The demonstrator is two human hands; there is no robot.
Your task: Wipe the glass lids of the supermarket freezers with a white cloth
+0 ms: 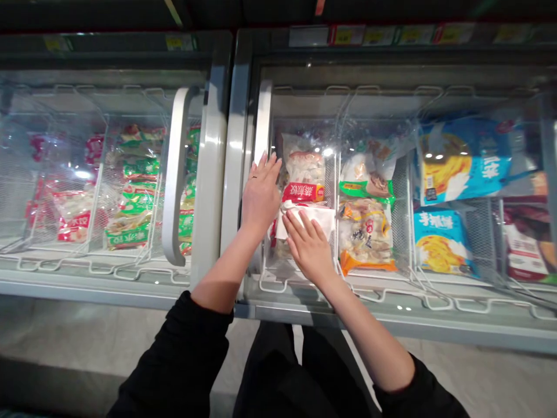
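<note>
My right hand [310, 247] lies flat with its fingers stretched out, pressing a folded white wipe [324, 218] against the glass lid [304, 107] of a chest freezer. My left hand [262, 194] rests with extended fingers over the lid's white handle [263, 122], near its edge; the hand covers the handle's lower part. A ring shows on one left finger. Under the glass, below my hands, is a frozen food bag with a red label [303, 191]. Beside it lies a bag with an orange edge [368, 238].
A second freezer lid with a white curved handle [174, 180] is at left, above green and red food bags [141, 168]. Blue packets [465, 157] lie in wire baskets at right. Price labels [378, 36] line the back rail. The freezer's front edge [287, 313] is before my legs.
</note>
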